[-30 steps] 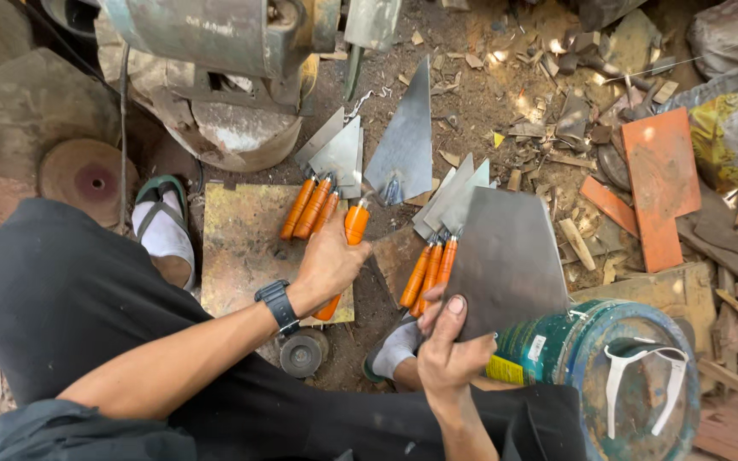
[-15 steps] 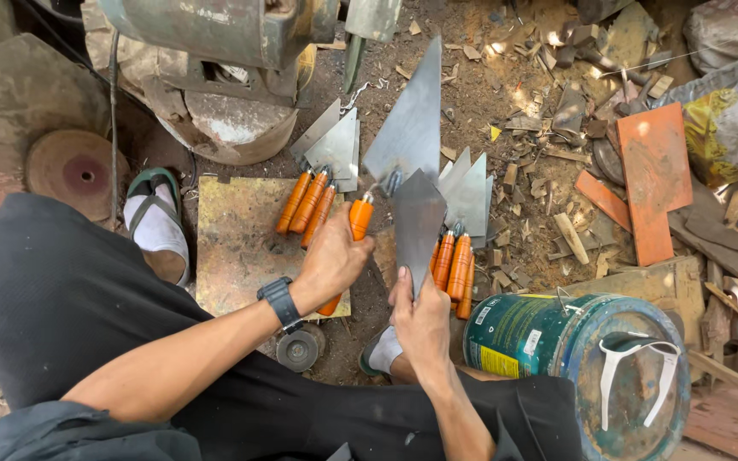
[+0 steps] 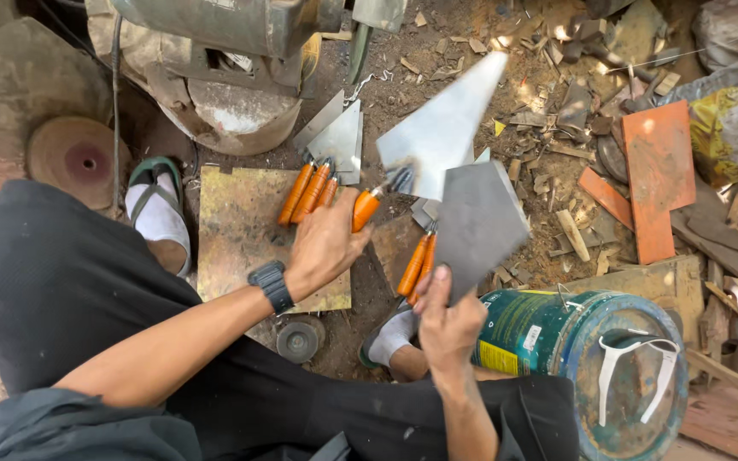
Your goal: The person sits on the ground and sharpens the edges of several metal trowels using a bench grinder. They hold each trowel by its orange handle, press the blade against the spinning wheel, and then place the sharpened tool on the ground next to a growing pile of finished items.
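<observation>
Head view: I see my left hand (image 3: 322,248) gripping a trowel (image 3: 424,149) by its orange handle, blade raised over the dirt floor (image 3: 403,94). My right hand (image 3: 450,320) pinches a dark steel blade blank (image 3: 478,224) by its edge, apparently to compare shapes.

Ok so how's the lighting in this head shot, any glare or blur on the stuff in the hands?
Head view: mostly shade, with sunlit patches on the scrap-strewn ground. The trowel in the left hand catches bright glare at its tip; the dark blade in the right hand stays dull. No obvious blur.
</observation>
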